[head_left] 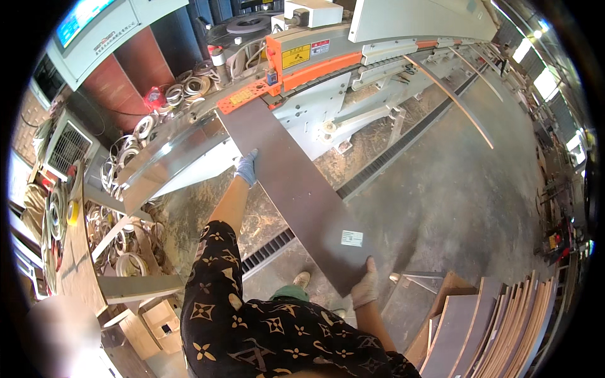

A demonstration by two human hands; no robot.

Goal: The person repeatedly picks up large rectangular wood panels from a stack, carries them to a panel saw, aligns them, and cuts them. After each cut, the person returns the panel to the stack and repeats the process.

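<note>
A long dark brown board (293,183) stretches from in front of me to the orange-edged machine (315,63), with its far end at the orange guide plate (242,96). A small white label (351,238) is stuck near the board's close end. My left hand (247,167), in a pale glove, grips the board's left edge about a third of the way from the machine. At the near right corner, my right hand (365,286), also gloved, is closed round the board's end. The undersides of both grips are hidden by the board.
Several boards (504,327) stand stacked on edge at the lower right. Rolls of edge banding (129,151) lie heaped at the left beside a wooden stand (82,264). A wooden strip (454,97) slants out from the machine, and a dark slotted floor track (391,160) runs alongside it.
</note>
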